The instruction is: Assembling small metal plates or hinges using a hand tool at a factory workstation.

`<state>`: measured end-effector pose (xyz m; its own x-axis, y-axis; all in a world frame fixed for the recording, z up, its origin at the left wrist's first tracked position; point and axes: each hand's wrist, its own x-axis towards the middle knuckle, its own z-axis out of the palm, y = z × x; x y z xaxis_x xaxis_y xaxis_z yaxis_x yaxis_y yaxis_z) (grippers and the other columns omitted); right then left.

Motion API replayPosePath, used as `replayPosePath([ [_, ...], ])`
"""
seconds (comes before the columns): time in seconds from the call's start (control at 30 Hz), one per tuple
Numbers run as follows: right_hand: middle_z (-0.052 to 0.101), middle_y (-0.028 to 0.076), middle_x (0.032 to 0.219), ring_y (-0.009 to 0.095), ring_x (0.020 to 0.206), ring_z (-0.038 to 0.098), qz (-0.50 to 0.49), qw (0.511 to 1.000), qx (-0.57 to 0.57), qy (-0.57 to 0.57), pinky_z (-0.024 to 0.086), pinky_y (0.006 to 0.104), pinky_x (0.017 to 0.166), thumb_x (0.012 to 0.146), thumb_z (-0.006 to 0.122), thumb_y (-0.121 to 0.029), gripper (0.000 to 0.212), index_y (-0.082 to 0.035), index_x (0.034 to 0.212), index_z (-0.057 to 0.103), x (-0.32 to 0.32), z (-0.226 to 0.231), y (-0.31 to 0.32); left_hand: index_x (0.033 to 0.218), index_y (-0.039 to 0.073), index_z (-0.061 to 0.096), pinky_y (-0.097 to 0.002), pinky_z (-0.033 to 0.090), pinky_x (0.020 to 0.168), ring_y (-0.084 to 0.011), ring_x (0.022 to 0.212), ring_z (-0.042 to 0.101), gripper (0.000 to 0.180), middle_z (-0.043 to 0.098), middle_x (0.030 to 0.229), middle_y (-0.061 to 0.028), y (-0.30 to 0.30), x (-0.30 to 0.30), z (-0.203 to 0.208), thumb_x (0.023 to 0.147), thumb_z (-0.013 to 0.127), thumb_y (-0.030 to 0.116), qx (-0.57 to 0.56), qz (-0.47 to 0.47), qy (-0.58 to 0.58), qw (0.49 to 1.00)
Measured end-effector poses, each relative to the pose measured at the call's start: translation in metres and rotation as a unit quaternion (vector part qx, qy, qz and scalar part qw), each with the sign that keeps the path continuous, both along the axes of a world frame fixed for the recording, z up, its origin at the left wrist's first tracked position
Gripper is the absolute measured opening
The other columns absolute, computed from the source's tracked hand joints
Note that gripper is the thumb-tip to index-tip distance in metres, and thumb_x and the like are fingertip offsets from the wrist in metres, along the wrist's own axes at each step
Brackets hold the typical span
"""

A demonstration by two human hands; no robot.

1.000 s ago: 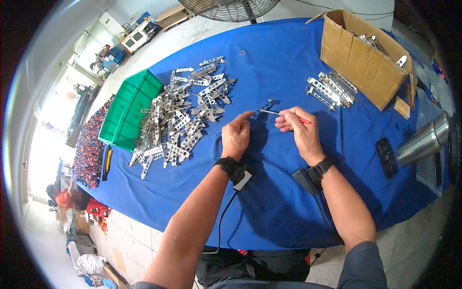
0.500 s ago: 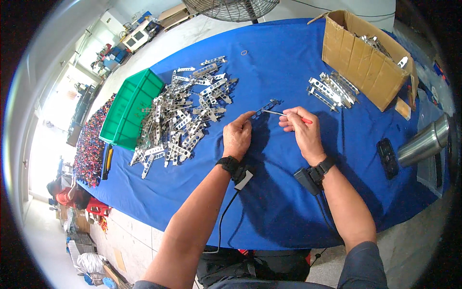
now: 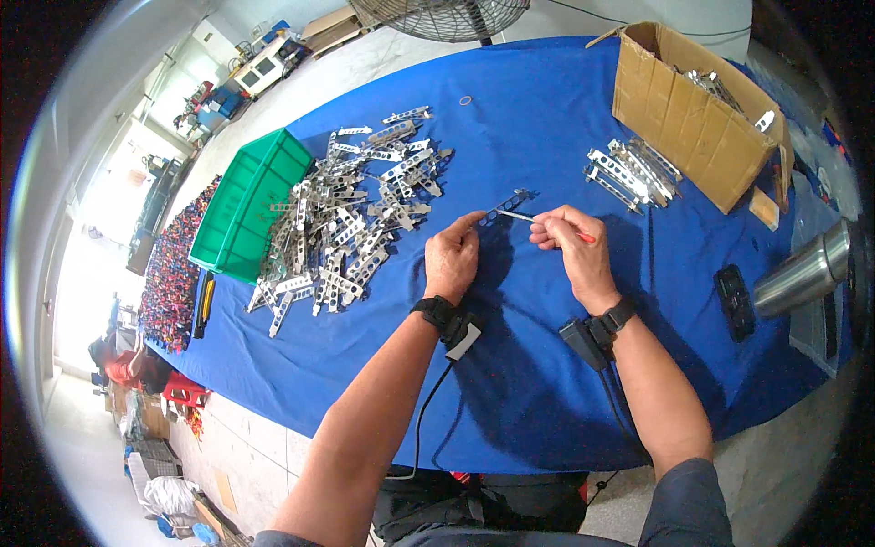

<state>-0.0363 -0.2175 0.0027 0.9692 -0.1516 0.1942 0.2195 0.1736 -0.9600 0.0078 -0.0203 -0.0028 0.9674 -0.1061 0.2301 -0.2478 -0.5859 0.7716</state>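
My left hand (image 3: pixel 452 259) pinches the near end of a perforated metal strip (image 3: pixel 508 202), a narrow plate with a row of round holes. The strip slants away to the right, just above the cloth. My right hand (image 3: pixel 576 246) is closed around a slim hand tool (image 3: pixel 517 215) with a thin silvery shaft and a red handle; its exact kind cannot be made out. The tool's tip meets the strip near its middle. Left of my hands lies a loose heap of similar strips (image 3: pixel 351 223). A smaller, neater pile of strips (image 3: pixel 632 173) is at the right.
Beside the heap, a green plastic crate (image 3: pixel 239 214) leans on its side. An open cardboard box (image 3: pixel 679 118) with strips inside stands far right. A dark handheld device (image 3: pixel 733 301) and a steel cylinder (image 3: pixel 802 269) lie nearer. Blue cloth (image 3: pixel 538 109) covers the table.
The tool's tip has shifted slightly left along the strip, and my right fingers have moved a little with it. My left hand keeps its hold, almost still.
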Motion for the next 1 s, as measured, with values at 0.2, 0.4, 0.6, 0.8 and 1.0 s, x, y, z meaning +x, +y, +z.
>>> replayPosePath([
  [0.2,0.069,0.009,0.082,0.014,0.073,0.067,0.011,0.999,0.018,0.030,0.054,0.0261,0.066,0.096,0.055,-0.017,0.024,0.002,0.095,0.068,0.003,-0.003,0.001,0.115,0.006,0.069,-0.0278,0.042,0.056,-0.0083,0.060,0.047,0.028,0.054,0.064,-0.0021,-0.001,-0.002,0.004,0.094,0.052,0.010,0.001,-0.003,-0.006,1.000],
  [0.4,0.069,0.009,0.082,0.013,0.071,0.067,-0.007,1.000,0.018,0.017,0.054,0.0256,0.064,0.095,0.055,-0.014,0.020,0.002,0.095,0.068,0.004,-0.004,-0.004,0.115,0.006,0.069,-0.0284,0.044,0.059,-0.0090,0.063,0.049,0.027,0.056,0.067,-0.0037,-0.002,-0.002,0.003,0.094,0.053,0.010,0.003,-0.005,0.005,1.000],
  [0.6,0.069,0.008,0.082,0.012,0.071,0.067,0.011,1.000,-0.018,-0.001,0.054,0.0252,0.065,0.093,0.055,-0.010,0.017,0.001,0.093,0.068,0.004,-0.002,-0.006,0.115,0.006,0.069,-0.0288,0.043,0.058,-0.0092,0.061,0.048,0.028,0.056,0.065,-0.0039,0.000,-0.002,0.006,0.093,0.053,0.009,0.012,-0.003,0.006,1.000],
  [0.8,0.069,0.008,0.081,0.013,0.068,0.066,-0.009,0.999,-0.046,0.026,0.054,0.0253,0.061,0.092,0.056,-0.013,0.018,0.000,0.092,0.068,0.003,0.001,-0.010,0.115,0.006,0.069,-0.0288,0.044,0.058,-0.0095,0.061,0.049,0.028,0.057,0.066,-0.0045,-0.001,-0.002,0.006,0.093,0.053,0.009,0.012,-0.006,0.013,1.000],
  [1.0,0.069,0.009,0.076,0.014,0.063,0.067,0.034,0.992,-0.092,0.084,0.053,0.0259,0.054,0.094,0.056,-0.017,0.022,0.001,0.091,0.068,0.006,0.003,-0.016,0.115,0.005,0.069,-0.0278,0.045,0.061,-0.0094,0.063,0.051,0.028,0.059,0.069,-0.0047,0.001,0.000,0.002,0.092,0.053,0.008,0.006,-0.006,0.006,1.000],
])
